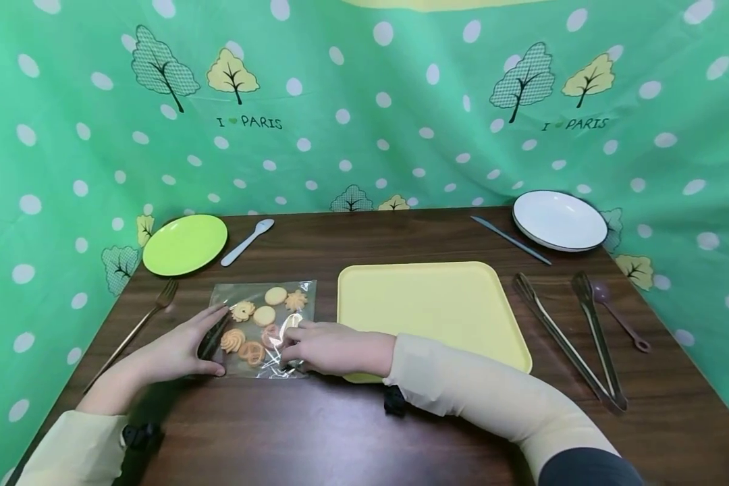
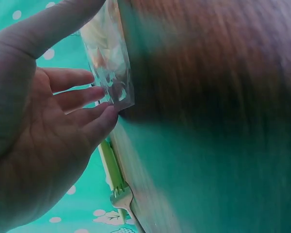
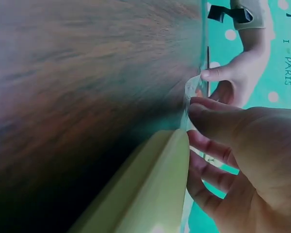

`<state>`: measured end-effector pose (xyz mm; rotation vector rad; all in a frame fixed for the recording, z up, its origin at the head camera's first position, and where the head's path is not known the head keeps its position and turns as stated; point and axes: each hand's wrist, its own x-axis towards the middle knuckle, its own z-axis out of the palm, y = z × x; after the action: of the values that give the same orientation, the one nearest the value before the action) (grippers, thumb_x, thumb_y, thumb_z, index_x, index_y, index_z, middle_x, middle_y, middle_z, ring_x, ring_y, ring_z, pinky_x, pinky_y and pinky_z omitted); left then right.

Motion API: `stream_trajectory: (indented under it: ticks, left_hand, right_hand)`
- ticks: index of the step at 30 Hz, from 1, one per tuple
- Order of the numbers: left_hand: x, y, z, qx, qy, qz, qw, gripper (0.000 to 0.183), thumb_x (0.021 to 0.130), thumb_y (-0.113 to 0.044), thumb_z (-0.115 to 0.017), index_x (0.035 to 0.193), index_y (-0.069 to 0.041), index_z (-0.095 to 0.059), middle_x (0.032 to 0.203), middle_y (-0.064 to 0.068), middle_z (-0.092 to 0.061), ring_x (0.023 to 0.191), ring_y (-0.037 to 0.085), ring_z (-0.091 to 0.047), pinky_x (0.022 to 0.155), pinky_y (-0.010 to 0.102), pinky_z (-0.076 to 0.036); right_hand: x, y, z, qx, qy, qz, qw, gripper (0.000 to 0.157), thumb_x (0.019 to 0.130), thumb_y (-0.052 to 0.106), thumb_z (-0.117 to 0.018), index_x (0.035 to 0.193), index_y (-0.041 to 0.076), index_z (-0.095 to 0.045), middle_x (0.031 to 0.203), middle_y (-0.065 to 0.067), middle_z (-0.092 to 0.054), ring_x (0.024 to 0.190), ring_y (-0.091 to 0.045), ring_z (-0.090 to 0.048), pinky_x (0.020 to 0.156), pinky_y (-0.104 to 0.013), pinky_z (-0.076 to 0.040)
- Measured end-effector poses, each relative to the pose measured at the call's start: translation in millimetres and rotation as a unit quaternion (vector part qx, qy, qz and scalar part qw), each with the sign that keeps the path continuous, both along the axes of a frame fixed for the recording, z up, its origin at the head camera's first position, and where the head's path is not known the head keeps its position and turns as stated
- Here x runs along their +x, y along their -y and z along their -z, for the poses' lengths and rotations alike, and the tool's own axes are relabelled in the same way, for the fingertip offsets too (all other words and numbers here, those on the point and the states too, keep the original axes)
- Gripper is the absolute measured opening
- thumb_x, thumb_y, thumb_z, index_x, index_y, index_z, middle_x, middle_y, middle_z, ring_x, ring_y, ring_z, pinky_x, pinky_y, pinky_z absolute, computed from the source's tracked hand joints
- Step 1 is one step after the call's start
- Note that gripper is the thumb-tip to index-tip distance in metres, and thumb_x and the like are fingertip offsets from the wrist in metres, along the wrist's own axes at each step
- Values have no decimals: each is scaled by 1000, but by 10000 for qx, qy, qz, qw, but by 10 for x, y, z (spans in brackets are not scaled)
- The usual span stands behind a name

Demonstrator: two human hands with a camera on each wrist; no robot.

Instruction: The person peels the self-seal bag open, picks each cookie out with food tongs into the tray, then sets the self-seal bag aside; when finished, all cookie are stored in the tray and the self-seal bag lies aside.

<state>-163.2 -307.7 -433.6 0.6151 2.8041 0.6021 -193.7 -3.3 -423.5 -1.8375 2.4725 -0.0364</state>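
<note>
A clear plastic bag (image 1: 238, 366) lies flat on the dark wooden table, with several cookies (image 1: 264, 316) of round, flower and swirl shapes in it. My left hand (image 1: 182, 347) is at the bag's left edge, thumb spread apart from the fingers. In the left wrist view, its fingertips (image 2: 106, 109) are right at a corner of the bag. On the right side of the bag rests my right hand (image 1: 325, 347), its fingers loosely bent over the plastic. The right wrist view has the right thumb (image 3: 203, 114) and fingers apart, beside the tray's rim.
A yellow tray (image 1: 425, 304) lies under the right forearm. At the left are a green plate (image 1: 185, 244), a fork (image 1: 140, 325) and a light blue spoon (image 1: 247, 243). A white plate (image 1: 560, 219), a blue knife (image 1: 510, 239), tongs (image 1: 568, 337) and a purple spoon (image 1: 622, 320) are at the right.
</note>
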Motion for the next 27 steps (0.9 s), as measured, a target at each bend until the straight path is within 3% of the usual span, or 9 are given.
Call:
stream_trajectory:
  ticks: [3,6,9,11,16,20,27]
  left_hand:
    - [54,7,20,-48,31,-25,10000,103,69,-40,-82,144,7,-28,149,30,-22,132,47,-32,101,56,-35]
    - [95,24,37,-133,36,-64,9999,102,69,-40,-82,143,7,-30,150,29,-22,132,47,-33,100,55,-36]
    - [118,44,47,-198,26,-90,9998,102,69,-41,-82,143,7,-30,150,28,-23,132,46,-34,99,55,-37]
    - [126,54,50,-216,31,-100,9997,102,68,-41,-82,143,7,-31,150,28,-23,132,46,-34,99,54,-37]
    - [99,47,46,-189,97,-97,9997,103,69,-42,-82,144,6,-30,151,28,-22,133,46,-32,100,55,-37]
    - [27,17,22,-161,80,-32,9998,104,69,-43,-81,144,6,-29,151,28,-21,133,47,-31,100,56,-36]
    - [-6,-1,-31,-150,119,25,9998,103,70,-44,-80,144,6,-30,151,28,-21,134,48,-29,100,57,-35]
  right_hand:
    - [17,60,14,73,-36,63,9999,24,91,15,-60,103,35,-64,127,4,-55,100,-12,-51,79,-25,-46]
    - [32,107,19,143,-83,22,9999,23,90,11,-57,93,33,-62,122,5,-56,96,-11,-49,75,-24,-44]
    - [40,143,34,117,-219,-118,9996,21,90,12,-58,85,33,-61,106,11,-54,91,-9,-47,71,-22,-42]
    - [39,160,44,96,-312,-234,9992,19,90,16,-59,87,34,-62,101,14,-52,90,-8,-47,69,-21,-41]
    - [-9,145,42,108,-140,-446,9988,18,86,20,-67,98,33,-65,105,15,-57,96,-8,-51,72,-23,-46]
    - [-69,94,16,72,78,-417,9991,18,80,20,-73,92,32,-66,98,15,-56,98,-6,-54,68,-23,-47]
    - [-83,114,15,-127,68,-388,9991,9,86,23,-69,87,31,-65,92,16,-55,93,-4,-54,63,-21,-44]
